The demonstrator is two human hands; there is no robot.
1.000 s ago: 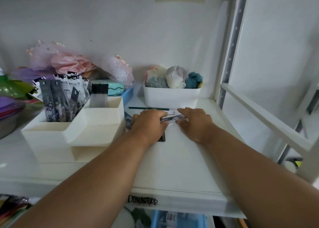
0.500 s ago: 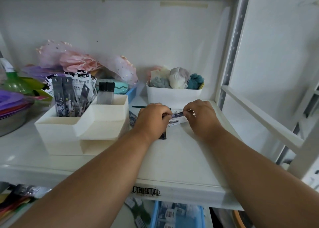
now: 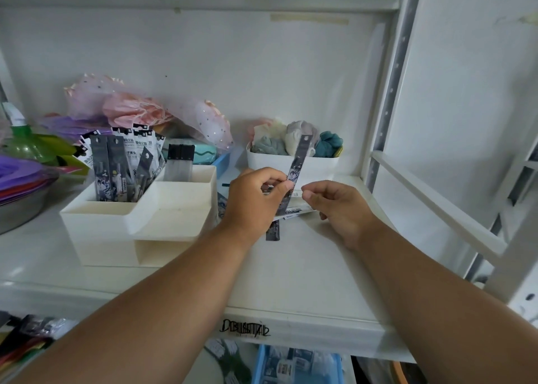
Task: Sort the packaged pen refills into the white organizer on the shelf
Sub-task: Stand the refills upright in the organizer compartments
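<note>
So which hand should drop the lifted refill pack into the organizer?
Left. The left hand already pinches the upright refill pack and is nearer the white organizer; the right hand is farther away.

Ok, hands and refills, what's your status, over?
Left hand pinches one refill pack, upright. Right hand loose, holding nothing. Organizer path open.

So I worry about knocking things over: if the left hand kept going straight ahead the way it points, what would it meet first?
Probably the white bin of rolled cloths at the back; the left hand, pinching an upright refill pack, points toward it. Depth is unclear from this view.
</note>
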